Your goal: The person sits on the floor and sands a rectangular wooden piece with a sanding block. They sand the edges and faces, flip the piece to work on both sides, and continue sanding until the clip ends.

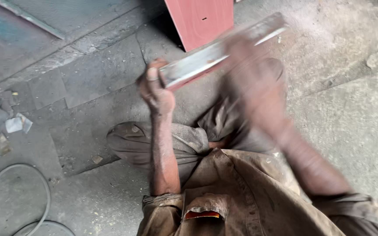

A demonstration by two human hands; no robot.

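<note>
Bar held across both hands, above the floor

The metal bar point(222, 50) runs between left hand point(156, 89) and right hand point(252, 83); a board point(200, 19) stands beyond them, a hose point(16, 196) far left.

Left hand point(156, 89) gripping lower end of grey metal bar point(222, 50); blurred right hand point(252, 76) holding its middle; red panel point(200, 19) standing behind on concrete floor point(337, 113).

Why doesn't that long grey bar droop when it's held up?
The bar looks like metal, so it is probably stiff: it stays straight though the left hand grips only one end. It likely feels heavy for its size. The blurred right hand is on it too, perhaps steadying the weight.
</note>
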